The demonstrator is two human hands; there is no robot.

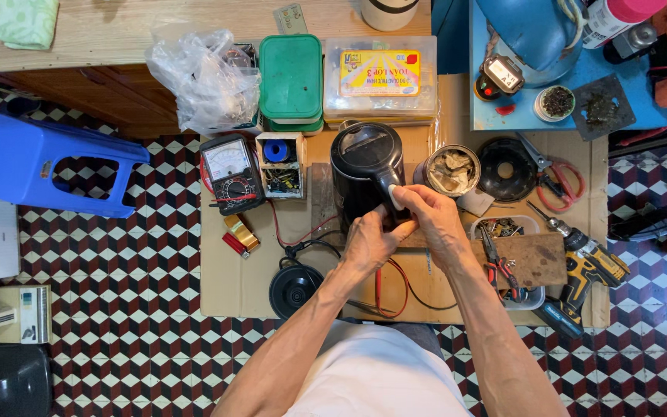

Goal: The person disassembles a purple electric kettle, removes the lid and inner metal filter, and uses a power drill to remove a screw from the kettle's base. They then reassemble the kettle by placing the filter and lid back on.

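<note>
On the cardboard [233,286] in the middle of the floor stands the black kettle [364,166], beside a tin [452,170]. The left hand [368,239] closes around the lower handle; the right hand [430,216] pinches a small white piece [395,198] at the handle. It seems best to steady the kettle firmly and press the piece straight, not twisting.

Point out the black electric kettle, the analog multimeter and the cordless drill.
black electric kettle [364,158]: head view, on its lid.
analog multimeter [228,160]: head view, on its dial face.
cordless drill [592,261]: head view, on its yellow body.
</note>
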